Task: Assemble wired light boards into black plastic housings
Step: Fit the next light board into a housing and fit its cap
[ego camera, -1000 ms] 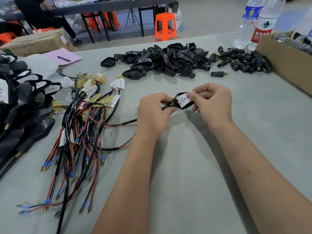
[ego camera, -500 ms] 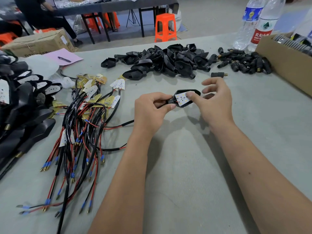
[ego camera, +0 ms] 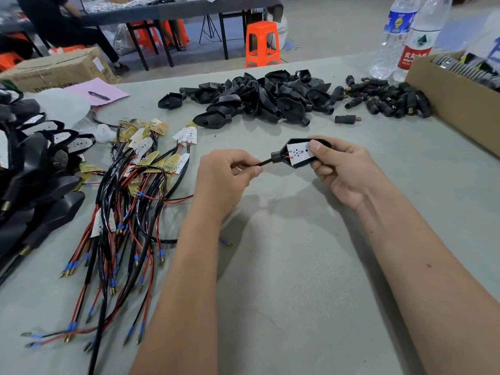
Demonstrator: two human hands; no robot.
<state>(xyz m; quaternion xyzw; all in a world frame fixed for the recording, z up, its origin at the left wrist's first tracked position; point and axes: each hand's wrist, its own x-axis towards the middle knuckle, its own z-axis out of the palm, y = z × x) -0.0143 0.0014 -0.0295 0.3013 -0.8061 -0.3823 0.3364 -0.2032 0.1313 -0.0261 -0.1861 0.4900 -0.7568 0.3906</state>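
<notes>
My right hand (ego camera: 343, 171) grips a black plastic housing (ego camera: 281, 156) above the table, thumb pressing on the white light board (ego camera: 297, 151) seated inside it. My left hand (ego camera: 224, 177) pinches the black wire (ego camera: 263, 163) that comes out of the housing's neck. A heap of wired light boards (ego camera: 140, 169) with red and black leads lies to the left. Empty black housings (ego camera: 265, 97) are piled at the back of the table. Finished assemblies (ego camera: 35, 169) are stacked at the far left.
Small black connectors (ego camera: 384, 100) lie at the back right beside a cardboard box (ego camera: 454, 104) and two water bottles (ego camera: 405, 36). A pink paper with a pen (ego camera: 98, 95) lies back left. Beyond the table stand an orange stool (ego camera: 262, 43) and another table with a seated person.
My left hand has slid back from the housing's neck along the wire, drawing it out leftward. My right hand has closed round the housing again, thumb on the board.
</notes>
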